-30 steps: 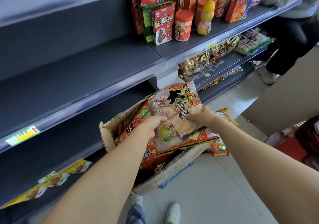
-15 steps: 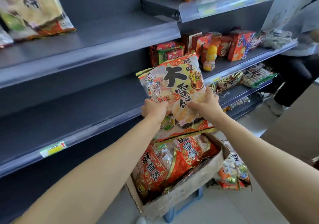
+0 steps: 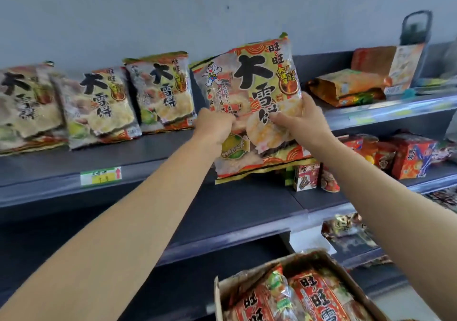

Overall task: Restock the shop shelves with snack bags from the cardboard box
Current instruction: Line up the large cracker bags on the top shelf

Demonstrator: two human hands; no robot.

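The snack bag (image 3: 249,98) has come up from just over the cardboard box (image 3: 247,272) to the height of the upper shelf (image 3: 153,147), and the view has tilted up with it. Both hands hold it upright: the left hand (image 3: 214,125) pinches its left edge in a curled grip, and the right hand (image 3: 299,120) clasps the right side with its fingers across the front. The bag hangs just right of the row of matching bags (image 3: 99,100) leaning back on that shelf. Its bottom seam is in front of the shelf lip and below it.

Pushed in at this height, the seam would likely catch the lip and buckle the bag. A drift toward the row could knock over its nearest bag.

Bare shelf lies open right of the row, closed off farther right by flat orange packets (image 3: 346,85). Well below the row, the box holds more bags.
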